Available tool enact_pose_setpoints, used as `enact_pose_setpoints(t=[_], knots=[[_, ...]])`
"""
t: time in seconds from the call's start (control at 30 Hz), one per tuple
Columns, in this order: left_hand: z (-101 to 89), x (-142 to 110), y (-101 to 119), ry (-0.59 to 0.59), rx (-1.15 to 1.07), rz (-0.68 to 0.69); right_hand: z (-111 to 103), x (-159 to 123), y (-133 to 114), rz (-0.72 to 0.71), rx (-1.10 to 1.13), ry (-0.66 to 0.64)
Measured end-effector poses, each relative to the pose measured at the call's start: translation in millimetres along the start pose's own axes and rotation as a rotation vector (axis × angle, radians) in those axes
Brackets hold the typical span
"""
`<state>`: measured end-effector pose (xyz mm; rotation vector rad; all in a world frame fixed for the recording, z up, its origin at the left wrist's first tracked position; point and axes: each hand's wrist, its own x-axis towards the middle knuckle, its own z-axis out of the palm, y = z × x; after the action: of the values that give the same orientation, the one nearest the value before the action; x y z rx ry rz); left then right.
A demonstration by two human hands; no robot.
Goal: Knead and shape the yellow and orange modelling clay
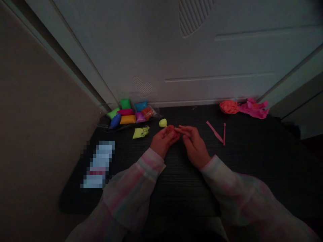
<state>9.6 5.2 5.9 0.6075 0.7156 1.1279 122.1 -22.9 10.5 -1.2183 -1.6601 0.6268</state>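
Note:
A lump of red modelling clay (171, 129) sits in my left hand (161, 141), its fingers closed around it. My right hand (195, 146) reaches in from the right with fingers stretched out, fingertips at the clay's right edge and the thumb held apart below. Just behind my left hand is a small yellow clay ball (163, 122). An opened yellow clay packet (140, 132) lies to its left. Two pink modelling tools (215, 131) rest on the black table right of my right hand. The clay's exact shape is partly hidden by my fingers.
A clear bag with several coloured clay packets (128, 119) lies at the back left. At the back right are an orange clay flower (229, 107) and a crumpled pink piece (254, 108). A blurred-out phone-like object (99, 164) lies left. A white door (151, 50) stands behind.

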Motion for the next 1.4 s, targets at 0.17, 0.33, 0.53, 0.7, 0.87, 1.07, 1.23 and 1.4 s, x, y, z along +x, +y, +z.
enact_pose_setpoints(t=[0.17,0.33,0.53,0.7,0.87,1.07,1.23,1.4], knots=[[-1.2,-2,0,-0.014,0.105,-0.080,-2,2,3,0.013,0.051,0.092],[0.2,-3,-1,-0.017,-0.004,-0.049,-3,2,4,-0.036,-0.015,0.078],[-1.1,-3,5,-0.089,-0.191,-0.045,-3,3,5,-0.030,-0.048,0.086],[-6.3,-1,12,-0.064,-0.188,-0.130,-4,3,5,-0.023,-0.064,0.087],[-5.4,2,10,-0.020,-0.146,-0.085,-5,4,4,-0.027,-0.075,0.091],[-5.1,1,7,0.056,-0.078,-0.041,-6,4,3,0.002,-0.052,0.090],[-3.9,-2,12,0.074,-0.061,-0.056,-4,5,4,0.091,0.116,0.107],[-2.2,-7,16,0.068,-0.078,-0.054,-5,12,5,0.454,0.833,-0.017]])
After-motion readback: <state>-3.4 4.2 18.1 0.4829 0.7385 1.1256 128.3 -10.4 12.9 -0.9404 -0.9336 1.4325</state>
